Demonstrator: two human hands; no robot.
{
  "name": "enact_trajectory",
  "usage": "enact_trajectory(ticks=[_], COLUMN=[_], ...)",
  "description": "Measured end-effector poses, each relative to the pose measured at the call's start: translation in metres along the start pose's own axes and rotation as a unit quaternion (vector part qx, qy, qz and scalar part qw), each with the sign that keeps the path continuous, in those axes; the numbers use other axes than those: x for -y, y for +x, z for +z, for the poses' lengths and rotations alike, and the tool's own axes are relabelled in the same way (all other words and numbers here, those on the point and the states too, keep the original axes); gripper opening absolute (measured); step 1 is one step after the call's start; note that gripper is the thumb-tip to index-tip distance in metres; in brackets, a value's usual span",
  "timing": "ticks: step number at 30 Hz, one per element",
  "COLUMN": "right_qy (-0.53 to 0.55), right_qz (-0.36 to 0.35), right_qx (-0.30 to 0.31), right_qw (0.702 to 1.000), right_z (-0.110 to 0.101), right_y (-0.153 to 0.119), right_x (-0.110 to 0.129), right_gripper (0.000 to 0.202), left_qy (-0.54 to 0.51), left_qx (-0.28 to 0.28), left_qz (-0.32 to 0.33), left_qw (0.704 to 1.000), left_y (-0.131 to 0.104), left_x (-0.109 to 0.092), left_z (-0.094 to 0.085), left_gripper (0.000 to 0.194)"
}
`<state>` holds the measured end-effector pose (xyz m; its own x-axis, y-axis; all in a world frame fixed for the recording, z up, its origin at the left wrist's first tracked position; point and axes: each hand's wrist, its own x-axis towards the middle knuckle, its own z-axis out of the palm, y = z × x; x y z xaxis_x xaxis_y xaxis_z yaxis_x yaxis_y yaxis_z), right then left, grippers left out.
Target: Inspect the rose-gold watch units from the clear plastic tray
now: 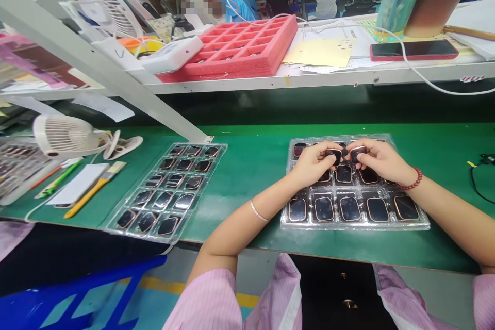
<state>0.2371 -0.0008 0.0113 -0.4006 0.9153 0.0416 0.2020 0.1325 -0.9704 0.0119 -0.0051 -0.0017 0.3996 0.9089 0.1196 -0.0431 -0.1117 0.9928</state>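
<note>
My left hand (315, 162) is closed on a dark watch case (333, 155) with a rounded square face and gold-coloured rim. In my right hand (377, 160) a similar watch case (358, 154) is pinched between thumb and fingers. Both hands are side by side over the back rows of a clear plastic tray (286, 223). More dark watch cases lie in the tray's pockets, among them one in the front row (350, 209). My hands and forearms hide part of the back rows.
To the left lies a second clear tray (112, 224) of watch cases. Beyond it are a yellow-handled brush (91, 193), white card (73, 185) and small fan (67, 134). A shelf edge (325, 78) crosses above, carrying a red foam tray (276, 56) and a phone (413, 50). A slanted post (154, 103) stands left.
</note>
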Motion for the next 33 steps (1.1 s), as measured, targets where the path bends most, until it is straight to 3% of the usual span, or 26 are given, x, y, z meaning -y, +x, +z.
enact_trajectory(ticks=[4,9,15,33], right_qy=[0.002,-0.009,0.006,-0.005], right_qz=[-0.005,-0.060,-0.044,-0.076], right_qx=[0.010,0.008,0.035,0.043], right_qw=[1.000,0.998,0.998,0.996], right_z=[0.0007,0.0004,-0.0023,-0.0020], right_y=[0.0009,0.0025,0.0034,0.0025], right_x=[-0.0002,-0.0035,-0.0072,-0.0062], right_gripper=[0.027,0.048,0.041,0.041], left_qy=[0.004,0.005,0.004,0.023], left_qx=[0.010,0.006,-0.009,-0.015], left_qz=[-0.001,0.000,-0.006,-0.003], left_qw=[1.000,1.000,1.000,1.000], left_y=[-0.0002,0.0015,0.0018,0.0012], left_x=[-0.0013,0.0005,-0.0033,-0.0030], left_z=[-0.0013,-0.0042,-0.0050,-0.0049], left_gripper=[0.024,0.052,0.032,0.039])
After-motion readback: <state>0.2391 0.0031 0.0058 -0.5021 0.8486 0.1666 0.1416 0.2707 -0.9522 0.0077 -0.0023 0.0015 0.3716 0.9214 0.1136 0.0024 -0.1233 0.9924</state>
